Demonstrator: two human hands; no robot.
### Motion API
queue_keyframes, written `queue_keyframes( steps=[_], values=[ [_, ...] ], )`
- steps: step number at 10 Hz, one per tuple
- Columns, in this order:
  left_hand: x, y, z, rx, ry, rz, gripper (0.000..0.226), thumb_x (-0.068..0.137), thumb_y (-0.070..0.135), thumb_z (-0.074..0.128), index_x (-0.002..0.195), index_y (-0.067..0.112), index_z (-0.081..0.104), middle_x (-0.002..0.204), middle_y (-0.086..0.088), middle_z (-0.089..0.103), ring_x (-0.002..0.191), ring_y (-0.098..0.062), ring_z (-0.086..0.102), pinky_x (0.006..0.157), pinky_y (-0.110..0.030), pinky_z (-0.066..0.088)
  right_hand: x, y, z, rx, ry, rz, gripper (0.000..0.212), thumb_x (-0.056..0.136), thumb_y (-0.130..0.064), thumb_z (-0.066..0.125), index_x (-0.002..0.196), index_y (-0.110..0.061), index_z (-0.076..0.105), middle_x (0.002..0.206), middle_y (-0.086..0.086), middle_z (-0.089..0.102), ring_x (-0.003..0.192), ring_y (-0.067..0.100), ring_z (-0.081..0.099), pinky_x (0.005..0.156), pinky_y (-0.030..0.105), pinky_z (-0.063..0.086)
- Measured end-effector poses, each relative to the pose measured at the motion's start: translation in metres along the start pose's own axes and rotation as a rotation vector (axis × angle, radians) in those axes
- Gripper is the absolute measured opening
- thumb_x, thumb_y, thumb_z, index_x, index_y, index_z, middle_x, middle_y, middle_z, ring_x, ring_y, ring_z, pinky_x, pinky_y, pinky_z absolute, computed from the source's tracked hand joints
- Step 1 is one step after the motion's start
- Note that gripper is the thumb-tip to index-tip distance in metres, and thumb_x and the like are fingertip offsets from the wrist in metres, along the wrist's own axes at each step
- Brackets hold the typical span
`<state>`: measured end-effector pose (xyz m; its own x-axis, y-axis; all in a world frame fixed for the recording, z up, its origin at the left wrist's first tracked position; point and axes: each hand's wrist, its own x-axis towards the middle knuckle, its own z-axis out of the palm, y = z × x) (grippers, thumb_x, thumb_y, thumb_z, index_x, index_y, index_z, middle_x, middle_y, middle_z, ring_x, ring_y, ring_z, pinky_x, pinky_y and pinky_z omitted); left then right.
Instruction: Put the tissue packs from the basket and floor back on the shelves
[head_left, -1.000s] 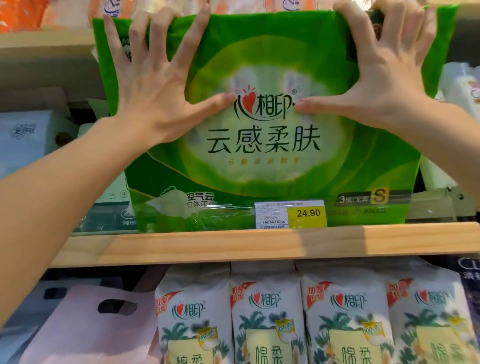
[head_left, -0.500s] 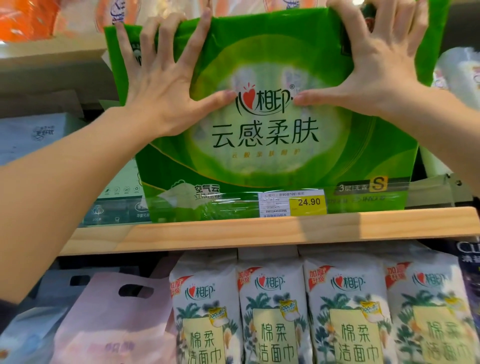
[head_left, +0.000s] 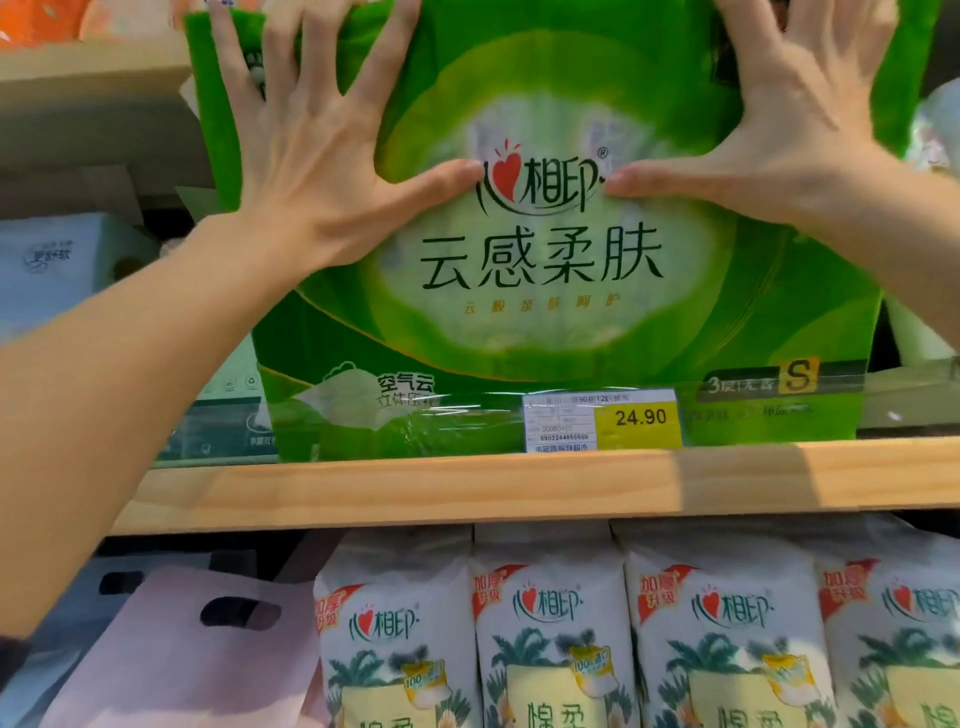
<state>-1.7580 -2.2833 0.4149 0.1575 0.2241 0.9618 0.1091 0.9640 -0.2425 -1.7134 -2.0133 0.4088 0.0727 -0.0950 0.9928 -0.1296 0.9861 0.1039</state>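
Pack and hands shifted higher in view since earlier frame — green tissue pack upright on wooden shelf; left hand, right hand splayed flat against front, not gripping.

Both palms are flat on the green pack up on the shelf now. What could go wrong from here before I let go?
1. The left hand and right hand press the green tissue pack with open palms and no grip, so it could tip forward off the wooden shelf on release.
2. Its base sits right behind the price tag; pushing further may knock that loose.
3. The packs close on either side could be shoved.
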Motion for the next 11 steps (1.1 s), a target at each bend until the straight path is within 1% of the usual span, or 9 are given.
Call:
queue_keyframes(
  steps=[1, 2, 3, 4, 5, 6, 8, 9, 11],
  values=[
    [0.006, -0.002, 0.009, -0.022, -0.089, 0.006, 0.103, 0.061, 0.091, 0.021, 0.146, 0.035, 0.005, 0.154, -0.022, 0.008, 0.142, -0.041, 0.000, 0.112, -0.061, -0.004, 0.006, 0.001, 0.008, 0.052, -0.070, -0.005, 0.121, 0.038, -0.087, 0.051, 0.138, -0.023, 0.025, 0.145, 0.019, 0.030, 0.138, 0.035, 0.018, 0.113, 0.054, 0.009],
    [0.011, -0.007, 0.019, -0.023, -0.120, 0.019, 0.103, 0.061, 0.090, 0.021, 0.146, 0.035, 0.003, 0.152, -0.023, 0.011, 0.141, -0.041, -0.001, 0.111, -0.061, -0.006, 0.010, 0.010, 0.013, 0.065, -0.100, -0.021, 0.120, 0.040, -0.087, 0.049, 0.140, -0.029, 0.019, 0.148, 0.019, 0.023, 0.140, 0.035, 0.012, 0.114, 0.055, 0.004],
    [0.012, -0.007, 0.028, -0.014, -0.143, 0.039, 0.097, 0.066, 0.088, 0.017, 0.146, 0.035, 0.001, 0.151, -0.020, 0.015, 0.142, -0.037, 0.003, 0.111, -0.061, -0.006, 0.013, 0.013, 0.022, 0.032, -0.126, -0.056, 0.111, 0.045, -0.088, 0.047, 0.140, -0.039, 0.015, 0.151, 0.018, 0.015, 0.141, 0.036, 0.005, 0.114, 0.054, 0.001],
    [-0.001, -0.007, 0.048, -0.011, -0.191, 0.057, 0.088, 0.074, 0.081, 0.011, 0.147, 0.034, 0.000, 0.157, -0.012, -0.001, 0.144, -0.029, -0.005, 0.112, -0.059, -0.007, 0.005, 0.020, 0.040, -0.044, -0.192, -0.072, 0.105, 0.053, -0.089, 0.033, 0.142, -0.039, 0.013, 0.153, 0.017, 0.005, 0.141, 0.037, 0.000, 0.116, 0.051, 0.000],
    [-0.011, -0.007, 0.060, -0.050, -0.245, 0.030, 0.084, 0.076, 0.077, 0.009, 0.147, 0.034, 0.000, 0.158, -0.007, -0.009, 0.145, -0.025, -0.009, 0.112, -0.056, -0.008, -0.001, 0.025, 0.055, -0.087, -0.237, -0.069, 0.099, 0.059, -0.088, 0.021, 0.143, -0.037, 0.013, 0.155, 0.014, 0.002, 0.142, 0.035, 0.000, 0.115, 0.048, 0.000],
    [-0.009, -0.007, 0.059, -0.062, -0.265, 0.025, 0.081, 0.077, 0.075, 0.011, 0.147, 0.035, -0.001, 0.158, -0.005, -0.006, 0.145, -0.023, -0.007, 0.112, -0.054, -0.008, 0.002, 0.024, 0.056, -0.092, -0.245, -0.065, 0.098, 0.060, -0.087, 0.021, 0.143, -0.037, 0.013, 0.155, 0.013, 0.006, 0.142, 0.033, 0.002, 0.114, 0.049, 0.000],
    [-0.012, -0.011, 0.041, -0.082, -0.354, 0.055, 0.081, 0.078, 0.076, 0.012, 0.146, 0.035, -0.001, 0.158, -0.004, -0.004, 0.145, -0.025, -0.004, 0.115, -0.052, -0.002, -0.001, 0.023, 0.037, -0.056, -0.311, -0.086, 0.096, 0.065, -0.082, 0.024, 0.145, -0.033, 0.005, 0.155, 0.016, 0.005, 0.143, 0.033, 0.003, 0.114, 0.048, 0.000],
    [-0.019, -0.013, 0.021, -0.122, -0.394, 0.045, 0.078, 0.079, 0.073, 0.014, 0.147, 0.034, 0.006, 0.158, -0.004, 0.004, 0.145, -0.027, 0.004, 0.115, -0.050, 0.004, -0.009, 0.016, 0.018, 0.011, -0.314, -0.090, 0.092, 0.072, -0.072, 0.035, 0.146, -0.026, 0.006, 0.155, 0.016, 0.012, 0.142, 0.032, 0.011, 0.115, 0.047, 0.005],
    [-0.052, -0.012, -0.025, -0.198, -0.514, 0.028, 0.078, 0.080, 0.066, 0.014, 0.147, 0.026, 0.016, 0.158, -0.003, 0.012, 0.144, -0.022, 0.013, 0.115, -0.048, 0.006, -0.045, -0.001, -0.012, 0.092, -0.404, -0.107, 0.069, 0.087, -0.047, 0.050, 0.142, -0.014, 0.026, 0.149, 0.014, 0.031, 0.137, 0.030, 0.027, 0.112, 0.044, 0.018]
  ],
)
